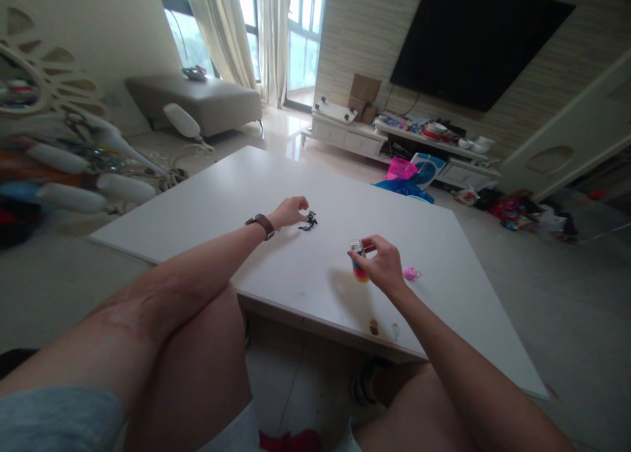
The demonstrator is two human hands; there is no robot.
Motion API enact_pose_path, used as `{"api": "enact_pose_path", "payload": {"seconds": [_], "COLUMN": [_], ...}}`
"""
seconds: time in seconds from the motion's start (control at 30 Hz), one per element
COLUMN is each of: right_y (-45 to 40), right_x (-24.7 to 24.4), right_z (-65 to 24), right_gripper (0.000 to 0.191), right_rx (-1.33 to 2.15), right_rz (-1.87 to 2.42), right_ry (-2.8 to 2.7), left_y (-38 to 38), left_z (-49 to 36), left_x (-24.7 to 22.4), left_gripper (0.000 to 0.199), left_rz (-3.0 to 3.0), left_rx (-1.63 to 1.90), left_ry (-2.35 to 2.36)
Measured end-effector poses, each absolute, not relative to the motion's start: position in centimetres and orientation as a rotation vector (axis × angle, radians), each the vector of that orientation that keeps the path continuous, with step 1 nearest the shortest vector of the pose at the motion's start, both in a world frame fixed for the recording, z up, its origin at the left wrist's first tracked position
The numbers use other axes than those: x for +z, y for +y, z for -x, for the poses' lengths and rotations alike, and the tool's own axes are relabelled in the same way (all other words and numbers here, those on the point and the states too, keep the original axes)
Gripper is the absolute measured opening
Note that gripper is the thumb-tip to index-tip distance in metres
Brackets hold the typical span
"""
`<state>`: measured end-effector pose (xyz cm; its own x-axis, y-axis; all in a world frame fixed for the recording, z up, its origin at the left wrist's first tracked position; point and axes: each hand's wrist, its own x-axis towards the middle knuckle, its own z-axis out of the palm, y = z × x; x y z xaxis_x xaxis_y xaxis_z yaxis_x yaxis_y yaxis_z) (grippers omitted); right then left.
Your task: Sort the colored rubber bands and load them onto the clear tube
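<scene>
On the white table, my left hand (292, 212) has its fingers curled in a pinch beside a small heap of thin black pieces (309, 222). Whatever sits between those fingertips is too small to make out. My right hand (382, 263) is wrapped around a small clear jar (360, 274) with red and yellow colouring low down, held upright near the table's front. Just right of that hand lies a small pink object with a loop (410, 274). Closer to the front edge are a small yellow-and-dark piece (374, 326) and a clear, whitish piece (396, 332).
The white tabletop (227, 189) spans the middle of the view, its front edge above my knees. At left stands a lamp with several white shades (125, 187). Beyond the table are a pink basket (401, 169), a low cabinet (340, 135) and a bench (207, 100).
</scene>
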<state>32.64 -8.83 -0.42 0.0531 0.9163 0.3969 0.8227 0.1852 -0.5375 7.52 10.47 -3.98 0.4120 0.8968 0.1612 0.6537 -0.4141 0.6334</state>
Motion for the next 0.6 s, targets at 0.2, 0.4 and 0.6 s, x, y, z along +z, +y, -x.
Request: {"api": "enact_pose_path", "payload": {"seconds": [0.2,0.4,0.6], "right_y": [-8.7,-8.7,-8.8], "right_x": [-0.7,-0.9,-0.8], "right_z": [-32.7,-32.8,-32.9], "right_gripper": [0.022,0.023,0.023], "right_rx": [0.174,0.176,0.182], "right_rz": [1.644,1.665,1.671], "right_ry": [-1.805,-1.812,-1.806], "left_y": [12.0,12.4,12.3], "left_z": [-8.1,-10.1,-9.6], "left_x": [-8.5,-9.4,-8.9], "left_gripper": [0.095,0.034,0.022], "left_rz": [-2.413,-2.466,-2.352], "left_rx": [0.312,0.413,0.553], "left_ry": [1.329,1.269,1.184]}}
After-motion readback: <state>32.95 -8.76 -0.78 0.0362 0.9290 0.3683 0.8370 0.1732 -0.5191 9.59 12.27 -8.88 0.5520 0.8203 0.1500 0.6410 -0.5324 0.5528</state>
